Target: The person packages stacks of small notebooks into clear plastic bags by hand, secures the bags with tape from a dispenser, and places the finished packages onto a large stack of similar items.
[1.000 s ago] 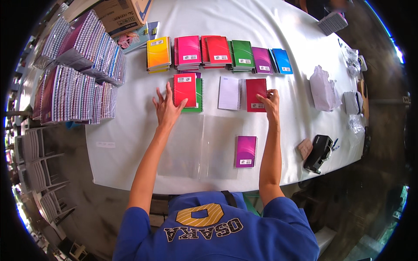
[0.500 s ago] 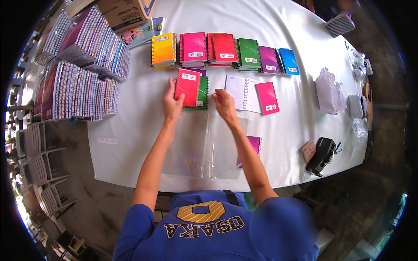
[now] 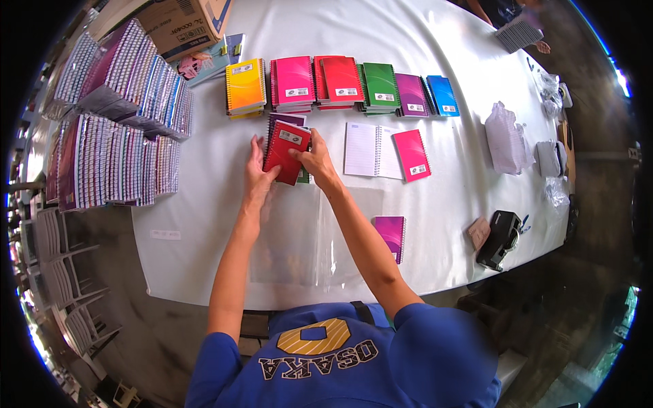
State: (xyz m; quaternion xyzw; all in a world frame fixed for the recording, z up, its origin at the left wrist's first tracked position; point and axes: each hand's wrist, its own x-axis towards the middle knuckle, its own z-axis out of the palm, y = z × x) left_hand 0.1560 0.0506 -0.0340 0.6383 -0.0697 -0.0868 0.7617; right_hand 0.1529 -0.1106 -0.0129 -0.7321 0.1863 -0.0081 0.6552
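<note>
Both my hands are on a red spiral notebook [image 3: 286,148], tilted over a small pile. My left hand [image 3: 258,182] grips its lower left side, thumb on the cover. My right hand [image 3: 317,160] closes on its right edge. Beneath it, a green notebook [image 3: 303,177] shows at the lower right and a purple notebook [image 3: 289,118] at the top. Right of the pile lies an open lined notebook [image 3: 360,148], partly covered by a pink notebook [image 3: 412,156]. Clear plastic [image 3: 292,234] is spread below my hands, and a purple notebook [image 3: 390,234] lies beside my right forearm.
A row of coloured notebook stacks, including a yellow stack [image 3: 245,87], stands farther back. Wrapped notebook packs [image 3: 102,160] and a cardboard box [image 3: 183,27] fill the left. A crumpled plastic bag [image 3: 507,139] and black device [image 3: 500,239] are right. Another person's hand [image 3: 542,47] shows far right.
My right hand has moved left onto the red notebook's right edge. The red notebook has tilted and shifted slightly down, covering more of the green one. The view has shifted a little.
</note>
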